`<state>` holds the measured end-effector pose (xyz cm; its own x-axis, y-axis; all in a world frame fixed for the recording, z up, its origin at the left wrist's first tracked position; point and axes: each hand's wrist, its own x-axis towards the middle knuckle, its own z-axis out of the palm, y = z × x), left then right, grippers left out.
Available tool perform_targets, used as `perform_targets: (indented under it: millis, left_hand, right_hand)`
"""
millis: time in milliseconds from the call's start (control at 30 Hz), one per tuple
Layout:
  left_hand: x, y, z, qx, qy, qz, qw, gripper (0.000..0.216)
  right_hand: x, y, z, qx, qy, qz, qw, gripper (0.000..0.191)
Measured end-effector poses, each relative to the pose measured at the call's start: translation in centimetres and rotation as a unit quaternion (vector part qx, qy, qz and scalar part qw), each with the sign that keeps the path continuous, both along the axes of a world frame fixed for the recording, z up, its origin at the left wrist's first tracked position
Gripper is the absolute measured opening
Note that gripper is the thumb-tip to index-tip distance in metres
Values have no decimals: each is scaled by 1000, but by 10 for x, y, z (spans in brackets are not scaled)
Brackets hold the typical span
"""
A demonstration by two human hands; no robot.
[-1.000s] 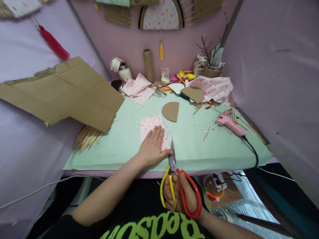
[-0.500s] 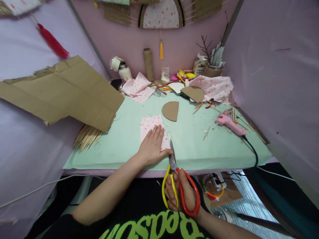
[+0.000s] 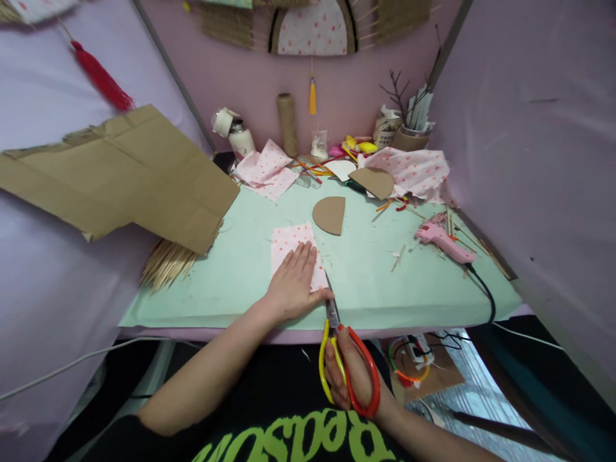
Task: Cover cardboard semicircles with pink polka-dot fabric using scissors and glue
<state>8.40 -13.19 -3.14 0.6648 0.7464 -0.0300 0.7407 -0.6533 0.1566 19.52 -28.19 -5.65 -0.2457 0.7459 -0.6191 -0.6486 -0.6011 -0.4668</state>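
Note:
My left hand [image 3: 294, 282] lies flat with fingers stretched on a pink dotted piece of fabric [image 3: 285, 242], pressing it to the green-covered table [image 3: 231, 289]. In my right hand [image 3: 353, 369] is a pair of scissors [image 3: 369, 385] with one red and one yellow handle loop. Their blades point away from me, close by the fabric's right edge and my left thumb; the thumb partly hides them. Just beyond the fabric lies a half-round piece of cardboard [image 3: 330, 215].
A large folded cardboard sheet [image 3: 139, 173] covers the left side above a bundle of thin sticks [image 3: 168, 264]. On the right rests a pink glue gun [image 3: 445, 242] with its black cord. Crumpled dotted cloth [image 3: 414, 170], a twine spool [image 3: 287, 125] and a bottle [image 3: 240, 138] stand or lie at the back.
The scissors' handles have come closer together and the blades have closed beside the fabric's right edge. My left hand stays in place on the fabric.

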Motion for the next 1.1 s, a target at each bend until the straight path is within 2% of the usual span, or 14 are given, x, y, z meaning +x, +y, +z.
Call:
perform_targets:
  millis: [133, 500, 667, 833, 1100]
  left_hand:
    - [0, 0, 1, -4, -9, 5, 1000, 101]
    - [-2, -1, -3, 9, -29, 6, 1000, 98]
    - [-2, -1, -3, 11, -34, 6, 999, 87]
    - [-2, -1, -2, 6, -31, 7, 999, 90]
    - [-2, 0, -2, 14, -22, 6, 1000, 96]
  right_hand:
    - [6, 2, 7, 46, 44, -3, 998, 67]
    - [14, 20, 33, 44, 45, 17, 998, 66]
    - [13, 31, 36, 33, 65, 32, 997, 66]
    - [9, 33, 38, 37, 48, 2, 998, 67]
    - [6, 33, 37, 2, 17, -30, 999, 62]
